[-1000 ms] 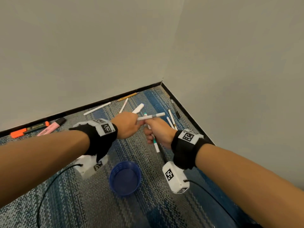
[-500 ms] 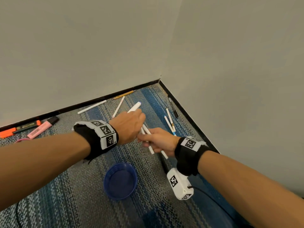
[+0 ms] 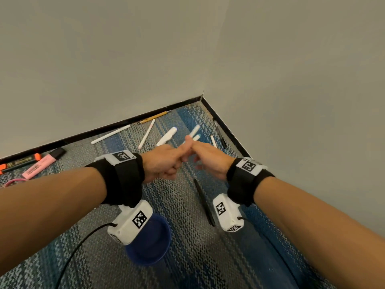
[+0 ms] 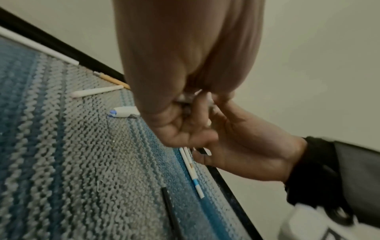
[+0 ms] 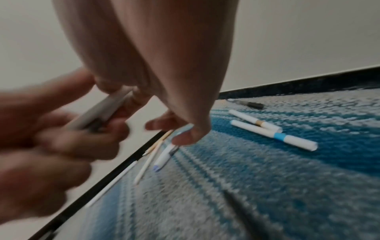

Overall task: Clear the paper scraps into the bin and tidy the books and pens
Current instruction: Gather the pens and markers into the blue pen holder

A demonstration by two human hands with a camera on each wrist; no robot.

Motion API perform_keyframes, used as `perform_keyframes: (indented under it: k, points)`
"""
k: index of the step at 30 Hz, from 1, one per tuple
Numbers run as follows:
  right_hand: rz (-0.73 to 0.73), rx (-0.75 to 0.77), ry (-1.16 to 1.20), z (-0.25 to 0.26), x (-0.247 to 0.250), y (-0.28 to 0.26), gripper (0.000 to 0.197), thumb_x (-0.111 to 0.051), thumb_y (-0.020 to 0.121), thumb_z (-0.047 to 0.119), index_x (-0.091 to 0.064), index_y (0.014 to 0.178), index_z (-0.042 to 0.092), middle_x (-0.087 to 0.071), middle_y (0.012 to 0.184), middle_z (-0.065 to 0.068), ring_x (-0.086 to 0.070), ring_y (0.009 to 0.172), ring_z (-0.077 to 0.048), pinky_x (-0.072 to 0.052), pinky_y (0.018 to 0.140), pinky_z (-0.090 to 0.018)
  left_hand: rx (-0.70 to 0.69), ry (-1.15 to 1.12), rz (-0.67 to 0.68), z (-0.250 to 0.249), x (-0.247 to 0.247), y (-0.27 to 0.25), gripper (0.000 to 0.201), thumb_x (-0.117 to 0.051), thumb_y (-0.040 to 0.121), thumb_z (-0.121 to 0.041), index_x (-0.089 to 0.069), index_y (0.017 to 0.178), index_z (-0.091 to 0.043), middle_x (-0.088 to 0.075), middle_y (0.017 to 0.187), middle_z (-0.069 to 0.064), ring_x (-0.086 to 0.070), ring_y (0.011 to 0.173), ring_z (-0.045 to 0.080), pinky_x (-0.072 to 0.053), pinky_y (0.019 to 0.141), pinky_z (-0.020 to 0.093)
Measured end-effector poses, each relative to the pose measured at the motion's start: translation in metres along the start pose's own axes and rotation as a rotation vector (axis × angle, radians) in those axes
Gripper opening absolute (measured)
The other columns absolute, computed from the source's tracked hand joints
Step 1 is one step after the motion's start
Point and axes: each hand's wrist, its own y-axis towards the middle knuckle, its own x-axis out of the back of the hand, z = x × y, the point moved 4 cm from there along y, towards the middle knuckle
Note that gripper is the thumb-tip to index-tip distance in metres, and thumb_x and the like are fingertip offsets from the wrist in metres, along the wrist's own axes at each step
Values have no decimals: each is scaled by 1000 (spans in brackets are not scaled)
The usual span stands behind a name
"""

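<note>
My left hand (image 3: 166, 161) is curled round a small bundle of white pens (image 3: 194, 132) whose ends poke out past the knuckles toward the room's corner. My right hand (image 3: 208, 159) meets it from the right. In the right wrist view its upper fingers (image 5: 109, 86) close on the far end of the white pens (image 5: 98, 113), while its thumb (image 5: 185, 138) hangs apart. A blue bowl (image 3: 150, 243) sits on the carpet below my left wrist. A black pen (image 3: 204, 203) lies under my right wrist.
Loose pens lie on the carpet by the corner: a long white pen (image 3: 110, 134), a thin white pen (image 3: 146, 133), a blue-tipped pen (image 3: 166, 135), a yellow pencil (image 3: 154, 117), a black pen (image 3: 219, 132). Two banded white pens (image 5: 273, 135) lie right. Orange highlighter (image 3: 18, 163) and pink highlighter (image 3: 41, 163) lie far left.
Both hands have risen and moved toward the corner with the white pens. The bundle now sits in the left fist. The black pen on the carpet shows below the right wrist.
</note>
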Motion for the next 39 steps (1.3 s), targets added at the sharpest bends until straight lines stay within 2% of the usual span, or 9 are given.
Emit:
perform_keyframes:
  k: [4, 7, 13, 17, 20, 24, 30, 35, 39]
  points:
    - [-332, -133, -484, -41, 66, 1, 44, -44, 91, 61, -61, 89, 20, -60, 88, 2, -56, 81, -15, -45, 70, -30, 7, 212, -174, 8, 23, 7, 41, -46, 94, -55, -42, 75, -19, -30, 63, 0, -29, 48, 12, -32, 47, 23]
    - [-377, -335, -1001, -78, 91, 5, 60, -61, 85, 54, -50, 120, 6, -49, 123, -15, -56, 104, -30, -49, 88, -37, 42, 386, -305, 13, 43, 10, 39, -54, 93, -47, -51, 75, -12, -42, 64, 2, -41, 56, 16, -41, 57, 28]
    - [-388, -240, -1027, -89, 76, 26, 36, -51, 96, 32, -47, 114, 1, -54, 119, -22, -56, 104, -37, -44, 83, -38, 66, 378, -388, 25, 67, 17, 22, -42, 100, -15, -55, 87, -2, -58, 81, 15, -53, 63, 23, -46, 61, 33]
    - [-221, -331, -1076, -79, 61, 33, 27, -45, 98, 24, -53, 105, 0, -60, 117, -23, -61, 104, -36, -47, 83, -35, 7, 301, -415, 21, 68, 13, 19, -51, 99, -26, -54, 92, -8, -46, 75, 6, -38, 55, 14, -32, 51, 26]
    - [-124, -171, -871, -49, 31, 36, 20, -42, 100, 22, -46, 83, 13, -69, 95, -18, -70, 80, -32, -55, 73, -35, -7, 259, -390, 19, 67, 10, 41, -63, 86, -52, -48, 70, -16, -40, 62, -3, -36, 50, 12, -31, 52, 25]
    - [15, -9, -77, -4, -33, 36, 20, -37, 104, 23, -46, 116, 9, -68, 88, -11, -60, 52, -15, -53, 49, -26, -78, 210, -389, 11, 64, 7, 55, -64, 74, -68, -55, 68, -14, -45, 56, -4, -37, 42, 8, -32, 47, 21]
    - [226, 76, -8, 21, -81, 17, 24, -57, 95, 17, -56, 110, -2, -68, 88, -13, -66, 65, -15, -57, 62, -24, -81, 190, -531, 5, 66, 2, 25, -53, 91, -26, -64, 85, -4, -61, 78, 12, -56, 66, 23, -46, 63, 32]
    - [-39, -1, -924, -27, -17, -6, 48, -55, 85, 62, -55, 68, 17, -61, 67, -2, -59, 62, -18, -49, 61, -33, -99, 189, -532, 7, 73, -7, 29, -44, 99, -23, -53, 80, -3, -49, 64, 9, -49, 50, 20, -48, 56, 32]
    - [87, -191, -1430, -87, -2, -41, 51, -40, 94, 58, -48, 82, 10, -61, 89, -11, -62, 86, -31, -43, 68, -35, -62, 338, -559, 5, 78, -18, 45, -56, 91, -50, -44, 68, -13, -41, 66, 6, -38, 56, 20, -32, 57, 32]
